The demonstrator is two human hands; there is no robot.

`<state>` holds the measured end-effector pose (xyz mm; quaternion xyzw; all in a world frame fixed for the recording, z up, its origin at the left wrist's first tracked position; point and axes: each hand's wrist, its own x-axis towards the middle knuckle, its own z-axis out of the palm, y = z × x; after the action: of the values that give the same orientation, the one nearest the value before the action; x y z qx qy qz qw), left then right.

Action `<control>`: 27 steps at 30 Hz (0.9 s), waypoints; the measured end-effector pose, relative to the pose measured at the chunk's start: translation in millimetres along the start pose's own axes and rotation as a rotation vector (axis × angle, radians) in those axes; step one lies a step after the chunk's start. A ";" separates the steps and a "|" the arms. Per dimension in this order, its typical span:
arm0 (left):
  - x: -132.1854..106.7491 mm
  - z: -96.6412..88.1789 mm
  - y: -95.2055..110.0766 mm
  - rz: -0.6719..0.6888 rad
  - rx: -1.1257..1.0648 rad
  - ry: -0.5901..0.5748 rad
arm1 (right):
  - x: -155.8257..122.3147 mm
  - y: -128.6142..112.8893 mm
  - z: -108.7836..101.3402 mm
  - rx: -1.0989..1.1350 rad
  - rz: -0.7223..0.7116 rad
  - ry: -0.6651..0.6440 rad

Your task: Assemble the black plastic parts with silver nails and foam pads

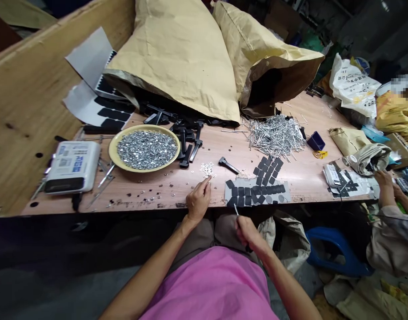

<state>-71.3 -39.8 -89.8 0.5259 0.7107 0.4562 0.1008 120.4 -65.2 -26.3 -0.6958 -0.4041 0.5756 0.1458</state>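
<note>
My left hand (198, 201) rests at the table's front edge, fingers curled together and the index fingertip at a small scatter of washers (206, 169). Whether a washer is between the fingertips is too small to tell. In my right hand (250, 232), closed just off the edge, is a thin metal rod (236, 210); a dark end shows below the fist. Beyond that hand lies a grey backing sheet (284, 186) bearing rows of black adhesive pads (257, 191). A single black plastic T-shaped piece (228, 165) lies between the washers and the pads.
A yellow bowl (112, 156) full of metal washers stands left, near a white box (74, 164). Black plastic pieces (190, 142) spill below a large paper sack (180, 58). Metal pins (275, 135) are heaped behind the pads. Another person's hands (386, 184) are at far right.
</note>
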 end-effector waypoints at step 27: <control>-0.2 1.6 -5.8 0.059 0.053 -0.003 | -2.5 8.6 18.5 0.242 0.141 -0.023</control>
<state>-74.0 -39.2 -95.1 0.5498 0.7065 0.4393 0.0745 106.9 -77.3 -35.8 -0.6931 -0.2835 0.6369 0.1834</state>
